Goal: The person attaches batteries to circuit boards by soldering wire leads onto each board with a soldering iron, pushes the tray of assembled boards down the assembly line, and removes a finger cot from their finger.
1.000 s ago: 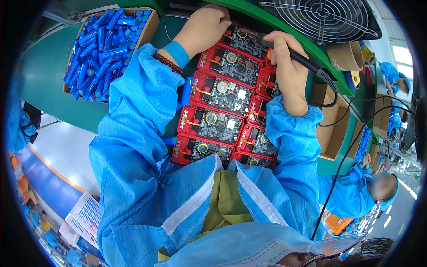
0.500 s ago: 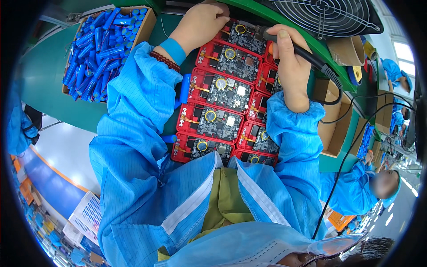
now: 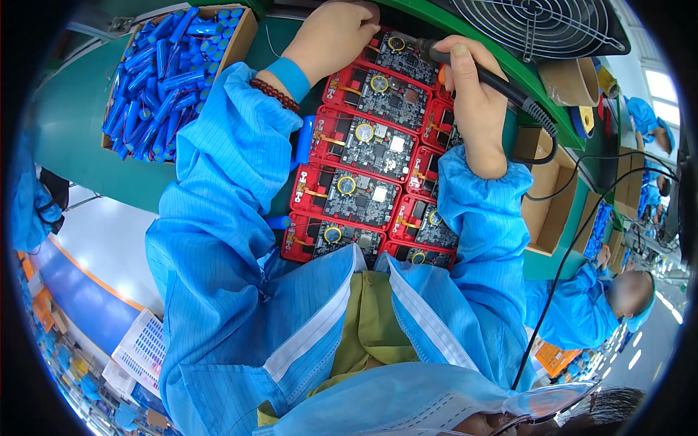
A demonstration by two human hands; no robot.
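Note:
In my right hand (image 3: 476, 102) is a soldering iron (image 3: 502, 86), gripped by its black handle. Its front end points left to the farthest circuit board (image 3: 411, 59), at that board's upper right. My left hand (image 3: 331, 40) is closed in a pinch at the far left corner of the same board; whatever the fingers hold is hidden. Several dark circuit boards, each with a round yellow-rimmed part, sit in red plastic cases (image 3: 318, 145) laid in two columns. A blue cylindrical battery cell (image 3: 305, 142) lies by the left column, beneath my left forearm.
At the left, a cardboard box (image 3: 240, 45) is heaped with blue battery cells (image 3: 163, 80). A fan with a wire guard (image 3: 534, 25) stands at the far right behind a green rail (image 3: 523, 102). An open cardboard box (image 3: 545, 196) and the iron's cable (image 3: 556, 280) are on the right, near a co-worker (image 3: 582, 305).
The whole view has shifted very slightly. Both hands and the soldering iron keep nearly the same place over the farthest board.

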